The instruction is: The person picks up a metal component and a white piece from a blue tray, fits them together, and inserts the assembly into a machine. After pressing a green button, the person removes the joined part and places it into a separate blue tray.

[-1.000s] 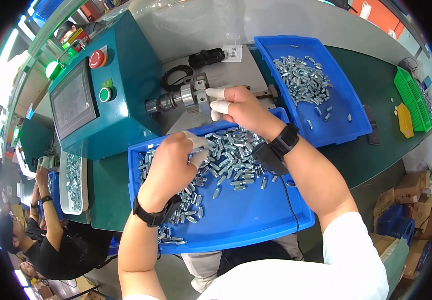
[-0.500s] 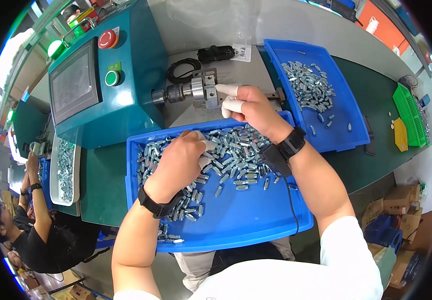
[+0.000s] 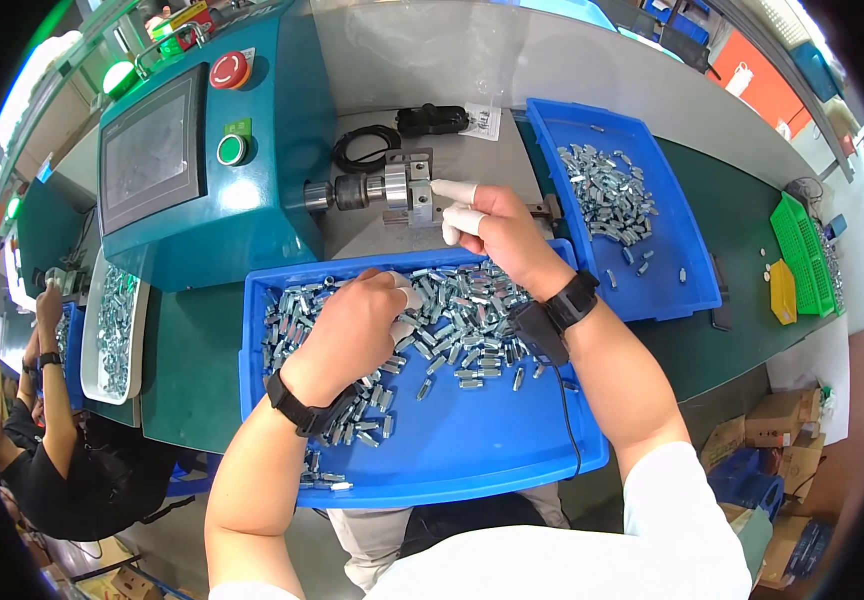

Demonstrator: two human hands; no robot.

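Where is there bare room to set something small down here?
The front middle of the near blue tray is bare, between metal fittings and front rim. Green tabletop shows free between that tray and the white tray, and partly between the far blue tray and green basket. It's crowded toward the near tray's back, where fittings heap around the left hand.

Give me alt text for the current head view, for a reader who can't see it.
A person's right hand is at a metal fixture beside a teal machine, while the left hand is over small metal parts in a blue tray. Another blue tray holding more stands to the right on a green table.
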